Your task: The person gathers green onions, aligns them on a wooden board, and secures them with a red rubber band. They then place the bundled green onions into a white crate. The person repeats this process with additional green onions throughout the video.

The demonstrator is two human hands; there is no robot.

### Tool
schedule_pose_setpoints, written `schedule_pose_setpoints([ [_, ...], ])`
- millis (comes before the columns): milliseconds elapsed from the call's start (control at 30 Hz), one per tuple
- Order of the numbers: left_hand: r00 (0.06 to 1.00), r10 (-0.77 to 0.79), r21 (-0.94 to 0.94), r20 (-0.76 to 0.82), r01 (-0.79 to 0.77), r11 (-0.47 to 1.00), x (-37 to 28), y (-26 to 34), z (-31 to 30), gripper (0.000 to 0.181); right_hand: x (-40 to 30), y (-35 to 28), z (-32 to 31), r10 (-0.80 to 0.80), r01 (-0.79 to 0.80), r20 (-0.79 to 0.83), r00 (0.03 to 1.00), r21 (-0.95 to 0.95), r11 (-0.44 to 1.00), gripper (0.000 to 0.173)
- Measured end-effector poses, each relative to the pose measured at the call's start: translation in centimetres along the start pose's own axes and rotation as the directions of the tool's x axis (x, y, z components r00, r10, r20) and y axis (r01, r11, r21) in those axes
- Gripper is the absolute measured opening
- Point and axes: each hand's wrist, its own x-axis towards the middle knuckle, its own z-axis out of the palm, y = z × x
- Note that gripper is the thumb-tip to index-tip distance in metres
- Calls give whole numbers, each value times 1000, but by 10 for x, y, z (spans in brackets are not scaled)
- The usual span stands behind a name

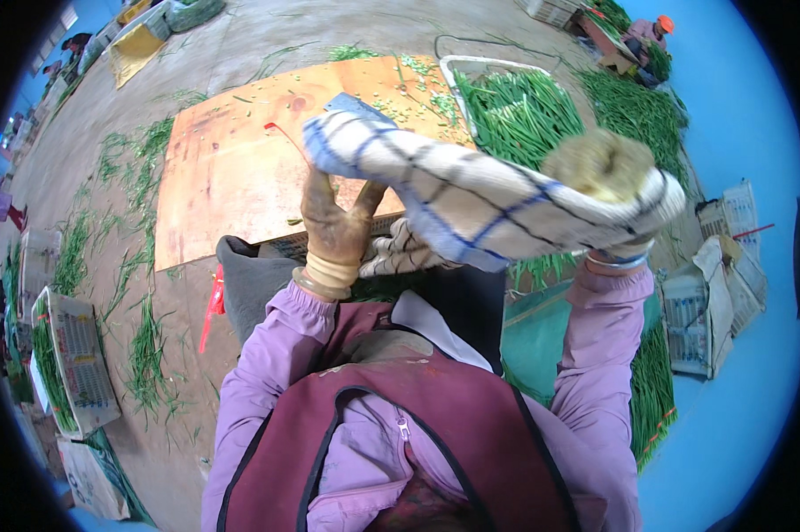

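A white checked cloth (479,193) with blue and dark lines stretches between my two gloved hands above a wooden board (227,173). Its left end is in the grip of my left hand (336,216), whose fingertips are partly hidden by it. A flat grey-blue piece (358,106) shows above that end; what it is, I cannot tell. My right hand (599,166), blurred and curled, has the other end around it near the wrist. More checked cloth (406,249) hangs beside my left wrist. Chopped green bits and a red tie (271,126) lie on the board.
A white crate (447,66) of long green stalks adjoins the board at the far right. Stalk heaps (639,116) lie beyond it, near a person in an orange cap (652,40). Crates (84,362) stand at the left and more (689,326) at the right. Loose stalks (147,352) litter the floor.
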Motion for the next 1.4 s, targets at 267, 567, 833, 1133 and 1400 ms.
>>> schedule_pose_setpoints([
  [267,233,451,-489,861,619,614,-86,78,27,13,-203,-94,6,211,-558,-574,791,-536,633,17],
  [567,702,-161,106,694,122,987,-102,-33,37,57,-204,21,56,210,-800,-898,387,-215,560,46],
  [833,299,-427,293,853,401,868,-109,-64,21,62,-181,104,38,280,-640,-637,719,-763,-91,67],
  [1133,688,245,29,683,-360,932,-65,-13,-15,20,-175,59,36,-30,-530,-533,846,-833,-160,11],
  [1400,605,223,-382,764,147,912,-67,38,-69,9,-140,-6,114,-402,-381,-391,828,-918,109,18],
])
